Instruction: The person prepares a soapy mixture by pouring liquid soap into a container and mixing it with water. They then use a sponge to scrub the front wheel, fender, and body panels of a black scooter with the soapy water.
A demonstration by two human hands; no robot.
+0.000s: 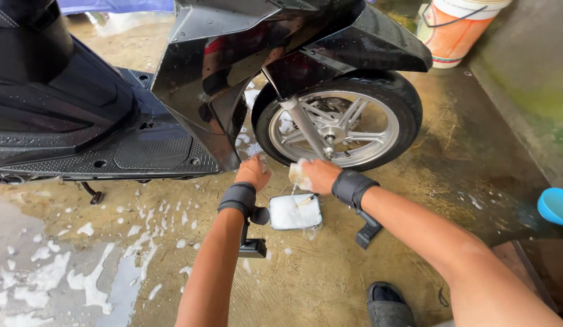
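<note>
While your right hand (321, 174) closes its fingers around a soapy yellow sponge (298, 175) at frame centre, the sponge protrudes from the left of your fist, just below the front wheel (339, 121) of the black scooter (112, 109). Your left hand (252, 172), fingers curled and holding nothing visible, rests near the tyre's lower left. A suds-filled white tub (295, 212) sits below both hands.

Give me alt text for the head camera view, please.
Two bare hands reach toward a black scooter's front wheel: the right hand squeezes a soapy sponge, the left hand is beside it. A tub of suds sits below on wet concrete.
</note>
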